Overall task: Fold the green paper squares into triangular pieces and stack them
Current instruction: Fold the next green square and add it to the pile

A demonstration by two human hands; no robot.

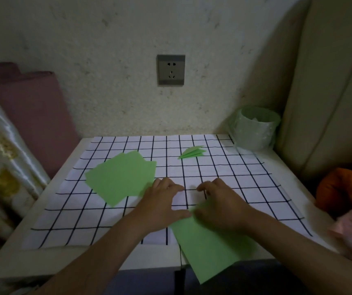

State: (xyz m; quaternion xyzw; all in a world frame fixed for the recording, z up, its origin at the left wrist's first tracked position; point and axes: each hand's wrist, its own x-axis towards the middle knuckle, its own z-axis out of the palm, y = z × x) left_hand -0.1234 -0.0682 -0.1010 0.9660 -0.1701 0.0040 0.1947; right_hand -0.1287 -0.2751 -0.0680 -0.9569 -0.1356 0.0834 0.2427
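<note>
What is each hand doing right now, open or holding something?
Left hand: thumb touches the green sheet at its edge; grip cannot be told.
Right hand: curled fingers hold the green sheet's top.

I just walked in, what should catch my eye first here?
The left hand and right hand rest on the far end of a green paper sheet overhanging the near edge of the table. A loose pile of green squares lies left on the checked cloth, a few folded triangles farther back.
</note>
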